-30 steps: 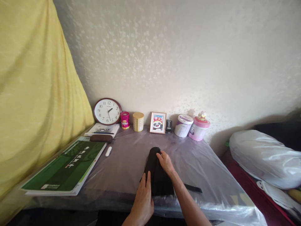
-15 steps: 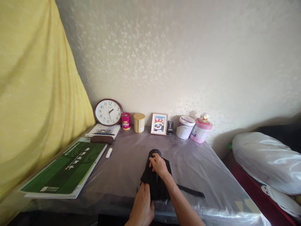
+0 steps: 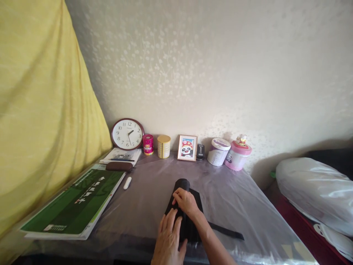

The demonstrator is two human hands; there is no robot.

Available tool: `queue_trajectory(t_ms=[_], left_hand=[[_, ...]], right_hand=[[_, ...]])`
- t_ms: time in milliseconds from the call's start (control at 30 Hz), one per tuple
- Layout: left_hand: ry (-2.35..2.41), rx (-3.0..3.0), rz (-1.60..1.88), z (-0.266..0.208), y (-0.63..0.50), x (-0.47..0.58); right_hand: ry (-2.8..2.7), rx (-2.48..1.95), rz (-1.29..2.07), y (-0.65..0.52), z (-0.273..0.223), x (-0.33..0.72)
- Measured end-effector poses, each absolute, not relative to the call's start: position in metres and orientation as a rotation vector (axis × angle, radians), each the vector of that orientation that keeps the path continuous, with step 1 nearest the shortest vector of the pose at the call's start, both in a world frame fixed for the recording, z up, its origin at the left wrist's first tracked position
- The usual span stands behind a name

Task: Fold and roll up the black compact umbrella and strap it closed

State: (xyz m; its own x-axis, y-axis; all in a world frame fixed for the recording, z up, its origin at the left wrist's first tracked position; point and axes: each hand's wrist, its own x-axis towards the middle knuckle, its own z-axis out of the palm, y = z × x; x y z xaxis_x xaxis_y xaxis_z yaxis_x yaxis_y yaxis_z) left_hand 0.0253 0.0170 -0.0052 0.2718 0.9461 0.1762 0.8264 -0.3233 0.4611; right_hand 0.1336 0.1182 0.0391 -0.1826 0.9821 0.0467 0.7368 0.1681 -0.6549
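Note:
A black cloth piece (image 3: 182,184), partly rolled or folded over itself, lies near the front of the table. A narrow black strap (image 3: 228,232) trails from it to the right. My right hand (image 3: 186,202) rests on top of the cloth with its fingers curled in against it. Closer to the table's front edge, my left hand (image 3: 168,232) lies palm down with its fingers stretched, their tips touching the left side of the cloth. What is under the right palm is hidden.
A green book (image 3: 79,204) lies at left, with a brown case (image 3: 119,166) and a small white object (image 3: 127,183) by it. Along the wall stand a clock (image 3: 127,134), cans (image 3: 163,147), a framed panda picture (image 3: 187,148) and tubs (image 3: 238,156). Table edge at right.
My left hand has come from gripping the cloth's lower left edge to lying on top with fingers spread. The right hand has shifted slightly toward me; the view has tilted a little.

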Motion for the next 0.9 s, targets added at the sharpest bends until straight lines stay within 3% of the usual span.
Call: queue_trajectory(t_ms=[133, 333, 900], left_hand=[[1.576, 2.194, 0.501, -0.023, 0.024, 0.031], [1.557, 2.107, 0.467, -0.041, 0.027, 0.032], [1.544, 1.923, 0.491, -0.034, 0.030, 0.034]], right_hand=[[-2.073, -1.386, 0.745, 0.107, 0.036, 0.139], [-2.162, -1.139, 0.441, 0.099, 0.016, 0.155], [-1.973, -1.471, 0.359, 0.185, -0.010, 0.164]])
